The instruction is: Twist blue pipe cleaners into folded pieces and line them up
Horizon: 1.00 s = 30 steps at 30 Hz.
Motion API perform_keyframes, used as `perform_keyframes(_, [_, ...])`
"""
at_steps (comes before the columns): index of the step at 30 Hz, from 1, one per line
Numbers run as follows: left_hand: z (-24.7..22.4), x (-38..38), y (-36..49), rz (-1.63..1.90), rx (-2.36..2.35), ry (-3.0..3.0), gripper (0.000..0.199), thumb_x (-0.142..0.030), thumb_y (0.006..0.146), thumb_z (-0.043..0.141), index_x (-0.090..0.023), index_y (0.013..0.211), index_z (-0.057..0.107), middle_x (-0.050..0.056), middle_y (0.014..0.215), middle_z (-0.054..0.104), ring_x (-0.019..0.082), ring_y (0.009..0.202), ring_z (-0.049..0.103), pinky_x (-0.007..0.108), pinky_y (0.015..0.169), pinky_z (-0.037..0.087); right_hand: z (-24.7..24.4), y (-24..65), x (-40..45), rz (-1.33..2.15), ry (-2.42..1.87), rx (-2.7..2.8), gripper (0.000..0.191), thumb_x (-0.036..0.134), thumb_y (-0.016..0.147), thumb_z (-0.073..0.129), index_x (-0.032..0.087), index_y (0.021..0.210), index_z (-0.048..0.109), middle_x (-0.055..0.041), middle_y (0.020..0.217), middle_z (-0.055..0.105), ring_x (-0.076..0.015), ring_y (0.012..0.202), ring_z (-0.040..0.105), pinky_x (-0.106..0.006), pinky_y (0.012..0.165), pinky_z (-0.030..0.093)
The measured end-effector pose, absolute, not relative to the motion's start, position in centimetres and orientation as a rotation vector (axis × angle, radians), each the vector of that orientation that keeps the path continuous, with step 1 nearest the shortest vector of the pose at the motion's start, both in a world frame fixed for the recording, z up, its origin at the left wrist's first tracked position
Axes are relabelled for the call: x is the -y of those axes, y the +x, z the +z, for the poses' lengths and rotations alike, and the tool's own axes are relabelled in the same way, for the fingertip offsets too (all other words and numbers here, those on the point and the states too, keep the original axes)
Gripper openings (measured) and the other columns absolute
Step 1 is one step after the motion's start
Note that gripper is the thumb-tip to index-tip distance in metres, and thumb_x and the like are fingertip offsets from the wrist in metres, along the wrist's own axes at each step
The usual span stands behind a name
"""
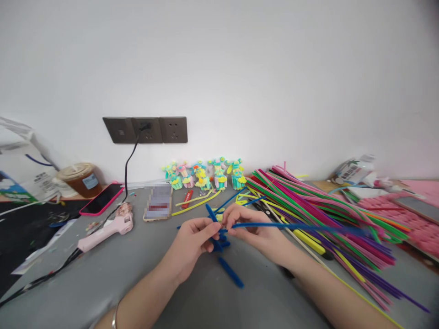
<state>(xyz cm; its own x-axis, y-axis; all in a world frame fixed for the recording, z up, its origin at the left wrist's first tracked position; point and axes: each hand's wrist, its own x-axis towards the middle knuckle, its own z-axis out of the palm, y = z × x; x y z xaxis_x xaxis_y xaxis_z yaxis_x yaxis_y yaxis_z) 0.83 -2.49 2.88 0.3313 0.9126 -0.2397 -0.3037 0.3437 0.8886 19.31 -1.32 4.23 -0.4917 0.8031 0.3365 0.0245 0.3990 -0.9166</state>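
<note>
Several blue pipe cleaners meet between my hands at the middle of the grey mat. My left hand pinches a blue pipe cleaner piece, with more short blue pieces bunched just below the fingers. In my right hand, thumb and fingertips close on a long blue pipe cleaner, whose far end stretches out to the right over the forearm. The fingertips of both hands almost touch. A separate short blue piece lies below them on the mat.
A large heap of coloured pipe cleaners spreads on the right, beside a yellow-handled cutter. Several small pipe-cleaner figures stand by the wall. Leftward are a phone, a pink glue gun, a pink-cased phone and a drink cup.
</note>
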Motion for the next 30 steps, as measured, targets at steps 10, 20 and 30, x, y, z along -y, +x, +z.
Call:
perform_keyframes(10, [2.91,2.64,0.98,0.950,-0.881,0.836,0.031,-0.041,0.067,0.081,-0.012,0.072,0.069,0.004,0.067,0.069,0.010,0.057,0.063,0.015,0.046,0.039,4.52,19.53,1.12,1.056,-0.673,1.873,0.006,0.021,0.088,0.063,0.018,0.082,0.065,-0.0055,0.090,0.062,-0.0186,0.087,0.059,-0.031,0.080,0.045])
perform_keyframes(20, [2.85,2.41,0.53,0.880,-0.916,1.029,0.030,-0.039,0.066,0.081,-0.011,0.074,0.071,0.008,0.071,0.073,0.014,0.060,0.067,0.018,0.047,0.044,4.21,19.46,0.92,1.038,-0.643,1.822,0.009,0.026,0.088,0.064,0.019,0.083,0.064,-0.0046,0.088,0.063,-0.0194,0.089,0.059,-0.033,0.081,0.045])
perform_keyframes(30, [3.06,2.80,0.41,0.587,-0.877,1.196,0.021,-0.031,0.069,0.077,-0.010,0.067,0.071,0.007,0.066,0.073,0.014,0.057,0.065,0.021,0.052,0.047,4.35,19.85,0.95,1.314,-0.681,1.845,0.012,0.028,0.084,0.068,0.016,0.084,0.068,-0.0055,0.090,0.064,-0.0187,0.088,0.059,-0.031,0.081,0.045])
